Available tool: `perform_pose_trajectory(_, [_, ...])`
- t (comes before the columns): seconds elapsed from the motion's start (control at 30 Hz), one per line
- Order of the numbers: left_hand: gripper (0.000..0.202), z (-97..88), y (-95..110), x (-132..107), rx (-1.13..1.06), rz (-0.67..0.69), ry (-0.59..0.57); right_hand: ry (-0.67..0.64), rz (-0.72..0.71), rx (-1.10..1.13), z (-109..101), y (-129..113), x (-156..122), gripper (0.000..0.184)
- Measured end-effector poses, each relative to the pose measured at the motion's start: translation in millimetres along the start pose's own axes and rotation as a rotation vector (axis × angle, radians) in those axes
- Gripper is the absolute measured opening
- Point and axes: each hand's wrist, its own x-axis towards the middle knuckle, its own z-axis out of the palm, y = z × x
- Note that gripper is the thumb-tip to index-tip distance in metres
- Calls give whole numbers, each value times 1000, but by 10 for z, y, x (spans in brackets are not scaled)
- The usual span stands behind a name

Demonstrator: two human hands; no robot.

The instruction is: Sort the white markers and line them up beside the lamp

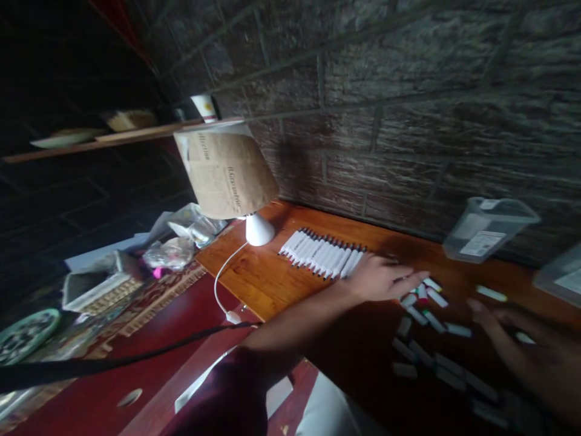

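In the head view: left fingers (411, 284) loosely stretched and a little apart, tips at the edge of a scatter of loose white markers (436, 297); impossible to tell whether any marker is pinched. Just right of these tips, markers lying every which way, a few showing green, red or yellow ends, and more running nearer and rightward into shadow. Left of the same fingers, close by the wrist, a row of white markers (318, 251) side by side, dark ends away. Farther right, in dim light, right fingers (489, 324) partly spread, with a pale marker (525, 338) showing among them; too dark to say whether gripped or only behind. Just beyond the right fingertips, a lone marker (491, 293) on the desk (231, 278). Farther beyond, a clear plastic tub (483, 239) with a label. Well left of the left fingers, past the row, a lamp (229, 175) with a printed shade
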Motion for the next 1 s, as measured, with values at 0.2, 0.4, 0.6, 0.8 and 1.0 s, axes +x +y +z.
perform_pose_trajectory(0.2, [50, 59, 30, -16, -73, 10, -12, -77, -21, -97, -12, 58, -20, 47])
perform_pose_trajectory(0.4, [47, 10, -63, 13, -3, -41, -2, -83, -57, -60, 78, 60, -48, 41])
perform_pose_trajectory(0.6, [39, -675, -639, -143, 117, -396, -125, -60, 96, -40, 88, 159, -102, 41])
perform_pose_trajectory(0.8, [61, -1321, -1158, -875, 262, -665, -392, -70, 142, 12, 11, 107, -58, 43])
perform_pose_trajectory(1.0, [68, -1207, -1207, -1260, 286, -779, -514, -104, 108, 45, 36, 40, -82, 41])
